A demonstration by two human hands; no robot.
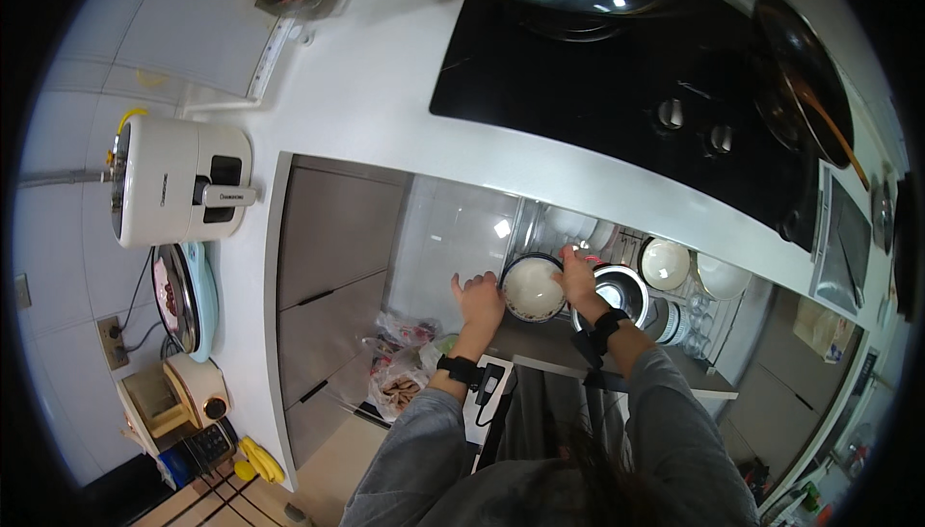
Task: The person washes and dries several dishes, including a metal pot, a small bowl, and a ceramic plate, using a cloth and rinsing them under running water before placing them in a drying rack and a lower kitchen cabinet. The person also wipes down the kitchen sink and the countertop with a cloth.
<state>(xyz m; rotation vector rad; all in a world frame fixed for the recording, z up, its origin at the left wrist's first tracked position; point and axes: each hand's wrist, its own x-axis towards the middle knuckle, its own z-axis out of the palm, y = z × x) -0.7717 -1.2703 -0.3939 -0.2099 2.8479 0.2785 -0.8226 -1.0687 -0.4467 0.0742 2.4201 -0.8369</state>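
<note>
A white bowl (533, 288) with a dark blue rim and a patterned band inside sits at the left part of a pulled-out dish drawer. My right hand (580, 283) is at the bowl's right edge, its thumb over the rim and its other fingers stretched beyond. On the other side, my left hand (480, 304) is close against the bowl's left rim with its fingers apart; whether it touches the bowl is unclear. Below my right wrist, a stainless steel pot (623, 294) stands in the drawer, partly covered by my wrist strap.
The drawer's wire rack (630, 239) also holds a cream bowl (665, 264), a white bowl (723, 278) and several glasses (697, 325). Above it runs the white countertop edge (549, 158) with a black cooktop (578, 93). Plastic bags (405, 375) lie on the left below. An air fryer (181, 184) stands left.
</note>
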